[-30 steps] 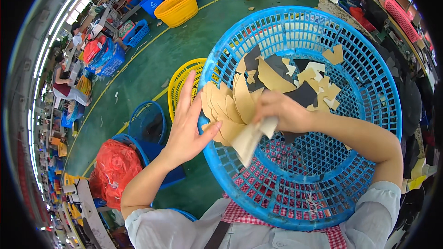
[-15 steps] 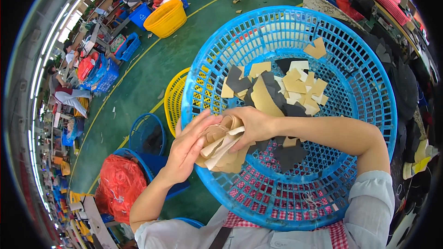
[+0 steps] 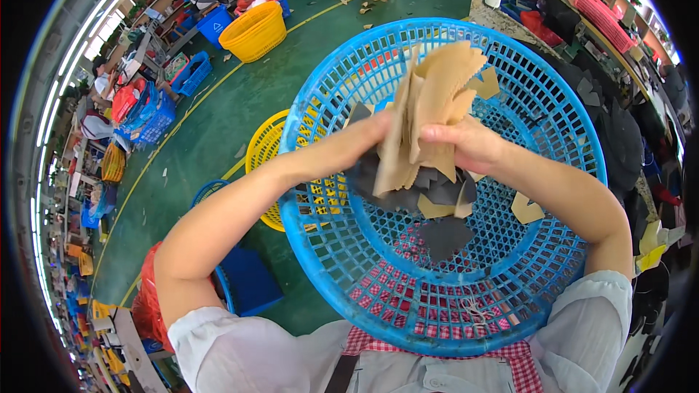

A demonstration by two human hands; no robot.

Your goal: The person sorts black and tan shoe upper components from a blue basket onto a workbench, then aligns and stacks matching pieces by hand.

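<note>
Above a blue plastic mesh basket [image 3: 437,347], a worker's right hand [image 3: 475,145] clasps tan zigzag-edged cutouts [image 3: 435,98] between its fingers; the left hand's [image 3: 371,131] grip is hidden. Seemingly light and bendable, they suit a broad, whole-bundle hold.

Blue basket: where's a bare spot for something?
In the blue basket, bare mesh shows between the lowest dark scrap and the tan scrap right of it. It's crowded at the dark pile below the tan pieces in the right hand.
</note>
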